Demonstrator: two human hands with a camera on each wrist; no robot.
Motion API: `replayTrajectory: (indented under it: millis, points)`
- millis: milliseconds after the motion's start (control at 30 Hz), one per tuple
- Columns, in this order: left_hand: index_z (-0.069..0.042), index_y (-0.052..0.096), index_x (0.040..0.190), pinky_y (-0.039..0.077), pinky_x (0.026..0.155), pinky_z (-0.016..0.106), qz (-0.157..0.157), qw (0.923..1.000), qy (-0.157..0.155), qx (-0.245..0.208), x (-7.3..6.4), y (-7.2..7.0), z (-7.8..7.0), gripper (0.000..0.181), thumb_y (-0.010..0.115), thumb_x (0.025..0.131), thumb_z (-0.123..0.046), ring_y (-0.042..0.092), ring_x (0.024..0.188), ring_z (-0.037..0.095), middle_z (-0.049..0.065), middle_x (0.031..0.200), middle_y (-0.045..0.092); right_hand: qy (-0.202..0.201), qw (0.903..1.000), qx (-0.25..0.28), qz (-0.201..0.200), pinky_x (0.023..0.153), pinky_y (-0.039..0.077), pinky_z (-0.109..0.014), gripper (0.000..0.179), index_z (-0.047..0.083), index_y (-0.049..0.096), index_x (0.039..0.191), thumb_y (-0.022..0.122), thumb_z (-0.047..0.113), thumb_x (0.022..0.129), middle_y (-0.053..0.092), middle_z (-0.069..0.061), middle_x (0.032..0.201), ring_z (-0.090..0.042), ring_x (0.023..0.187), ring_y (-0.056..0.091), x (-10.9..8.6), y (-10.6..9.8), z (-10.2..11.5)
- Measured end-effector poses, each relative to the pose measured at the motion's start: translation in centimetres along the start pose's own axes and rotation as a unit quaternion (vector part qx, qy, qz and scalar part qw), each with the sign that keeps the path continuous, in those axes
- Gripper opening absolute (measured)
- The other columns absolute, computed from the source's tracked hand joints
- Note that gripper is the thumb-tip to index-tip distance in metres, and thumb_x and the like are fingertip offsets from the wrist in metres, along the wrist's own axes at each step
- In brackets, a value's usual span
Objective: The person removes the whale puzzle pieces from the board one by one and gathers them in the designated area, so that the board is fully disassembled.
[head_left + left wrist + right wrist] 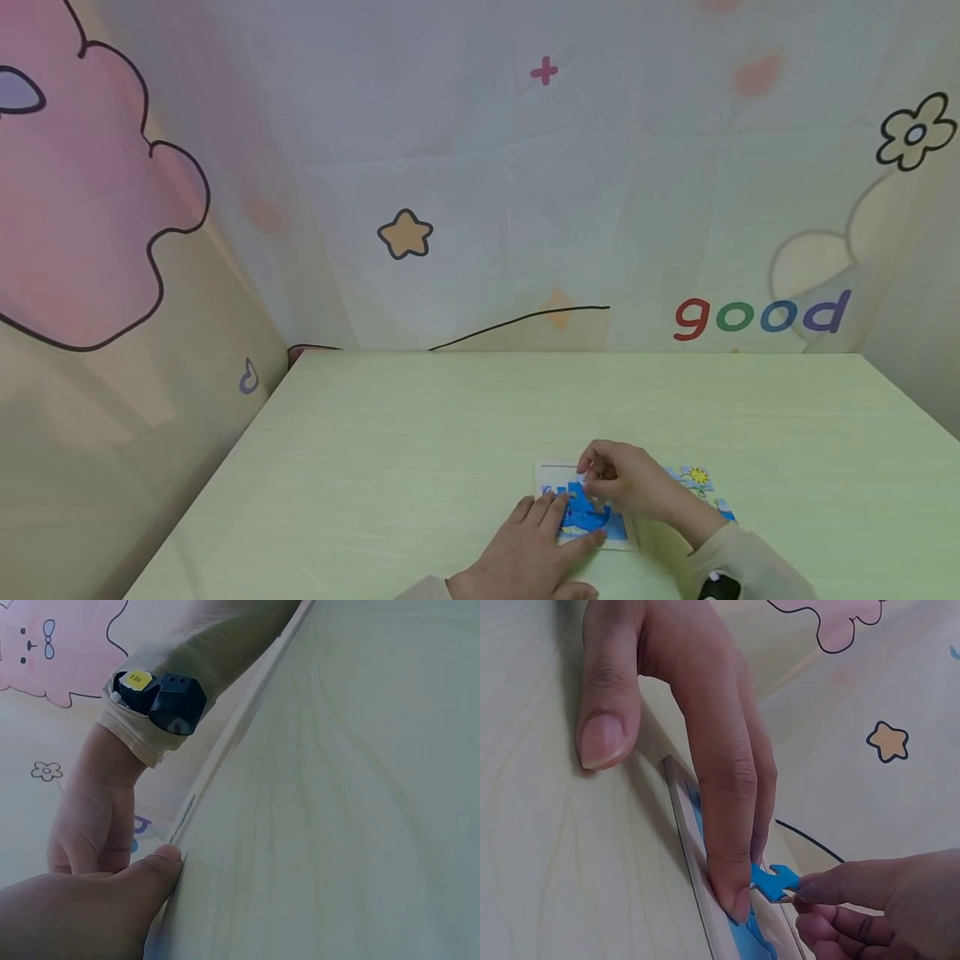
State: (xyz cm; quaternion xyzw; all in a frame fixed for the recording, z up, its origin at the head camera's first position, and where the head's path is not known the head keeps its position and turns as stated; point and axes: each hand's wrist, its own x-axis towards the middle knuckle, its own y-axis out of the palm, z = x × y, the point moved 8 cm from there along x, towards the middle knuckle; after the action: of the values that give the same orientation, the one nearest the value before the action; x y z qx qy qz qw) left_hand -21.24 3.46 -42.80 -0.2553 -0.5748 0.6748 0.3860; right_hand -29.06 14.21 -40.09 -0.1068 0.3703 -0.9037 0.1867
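Note:
A jigsaw puzzle in a pale tray [632, 532] lies near the front of the table, partly filled with a blue picture. My left hand [521, 550] rests across its left and lower part, fingers spread. In the right wrist view, the left fingers [724, 787] press down onto the blue picture. Above the tray's upper part, my right hand [626, 482] pinches a blue puzzle piece [778, 882] between thumb and fingertips. That piece is tilted, close to the left fingertips. In the left wrist view, the left thumb [154, 874] lies at the tray's edge.
Loose puzzle pieces [697, 478], one with a yellow flower, lie right of the tray, partly behind the right forearm. The pale table [337, 467] stretches out around. Printed cloth [480, 167] hangs behind and at the sides. A small dark device [720, 586] sits on the right sleeve.

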Motion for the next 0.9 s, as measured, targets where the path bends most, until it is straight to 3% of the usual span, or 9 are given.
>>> replayTrajectory:
  millis: [533, 900]
  points:
    - [-0.040, 0.035, 0.147, 0.038, 0.108, 0.040, 0.035, 0.9991, -0.020, -0.014, 0.0, 0.3, 0.2, 0.057, 0.018, 0.097, -0.064, 0.042, 0.137, 0.028, 0.015, 0.148, 0.042, -0.002, 0.9998, 0.011, -0.015, 0.060, 0.047, -0.020, 0.012, 0.007, 0.062, 0.097, 0.067, 0.013, 0.089, 0.062, 0.000, 0.082, -0.010, 0.070, 0.053, -1.0, -2.6, 1.1]
    - [-0.045, 0.028, 0.148, 0.036, 0.110, 0.041, 0.068, 0.9966, -0.029, -0.035, 0.3, 0.7, 0.4, 0.058, 0.016, 0.096, -0.067, 0.038, 0.140, 0.026, 0.011, 0.152, 0.037, 0.036, 0.9991, 0.006, -0.023, 0.059, 0.050, -0.024, 0.013, 0.007, 0.062, 0.099, 0.067, 0.012, 0.088, 0.062, -0.002, 0.082, -0.014, 0.071, 0.055, -1.9, -4.6, 0.1]
